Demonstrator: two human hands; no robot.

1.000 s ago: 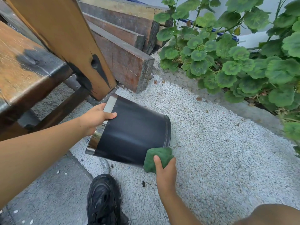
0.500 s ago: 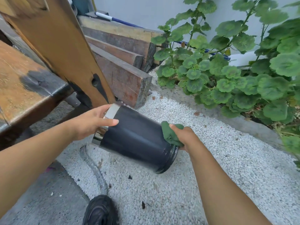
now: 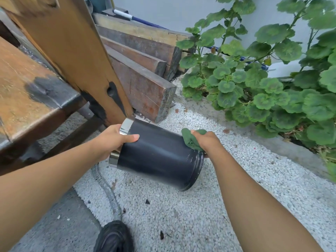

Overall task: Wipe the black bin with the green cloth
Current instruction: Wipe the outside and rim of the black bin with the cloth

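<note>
The black bin (image 3: pixel 160 157) is a round can with a shiny metal rim, held on its side above white gravel, its base pointing right. My left hand (image 3: pixel 114 140) grips it at the metal rim end, thumb lying across the black wall. My right hand (image 3: pixel 207 140) holds a crumpled green cloth (image 3: pixel 190 140) and presses it against the bin's upper far side near the base. Part of the cloth is hidden under my fingers.
A wooden bench (image 3: pixel 32 91) and a slanted plank (image 3: pixel 78 51) stand at the left. Stacked timber beams (image 3: pixel 141 70) lie behind. Leafy plants (image 3: pixel 263 84) fill the right behind a concrete kerb. A grey hose (image 3: pixel 107 193) and my dark shoe (image 3: pixel 114 237) are below.
My right hand moved the cloth from under the bin's base edge up to its top far side. The bin turned so its base tilts more to the right and down.
</note>
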